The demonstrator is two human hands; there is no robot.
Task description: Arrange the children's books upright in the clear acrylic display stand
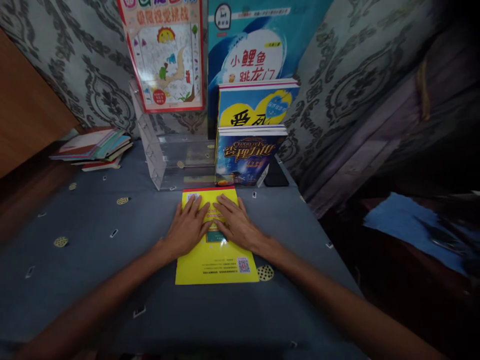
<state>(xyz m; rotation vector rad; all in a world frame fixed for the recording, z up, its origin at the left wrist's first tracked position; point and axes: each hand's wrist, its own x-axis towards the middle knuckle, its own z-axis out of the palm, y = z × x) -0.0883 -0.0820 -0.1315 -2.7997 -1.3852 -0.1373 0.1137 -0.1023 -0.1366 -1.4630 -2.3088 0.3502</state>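
Observation:
A yellow book (210,265) lies flat on the blue-grey tablecloth, its QR code toward me and a red strip along its far edge. My left hand (187,225) rests on the book's left part with fingers outstretched. Beside it, my right hand (236,222) is spread flat across the cover's right part. Both palms face down, and neither hand grips anything. Just beyond the book stands a clear tiered display rack (152,145). On its right side a dark blue book (245,157) leans in the lowest visible tier.
Behind the dark blue book are a blue-and-yellow book (258,102) and a tall teal book (262,30). A red-bordered book (168,65) stands on the rack's upper left. Stacked books (99,145) lie at far left. A black flat object (276,172) sits right of the rack.

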